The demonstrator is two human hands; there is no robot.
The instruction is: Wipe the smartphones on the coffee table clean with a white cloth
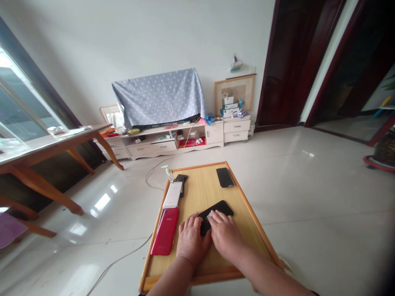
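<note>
A black smartphone [224, 206] lies aslant on the small wooden table [200, 187] in front of me. My left hand [191, 238] holds its near left end, with the fingers bent over the edge. My right hand [225, 232] presses on the phone's surface, its fingers together around a small whitish piece [210, 215], perhaps a wipe, mostly covered by the fingertips. Left of my hands lies a red phone [166, 232], back up. Beyond it are a white phone [173, 194] and a dark phone [182, 179], partly overlapping. Another black phone [225, 177] rests near the far right corner.
A pump bottle [168, 172] stands at the table's far left corner. The table has a raised orange-brown rim [253, 213]. A cable [117, 260] runs over the tiled floor on the left. Against the wall is a low white cabinet [214, 135]; a larger wooden table [61, 142] stands left.
</note>
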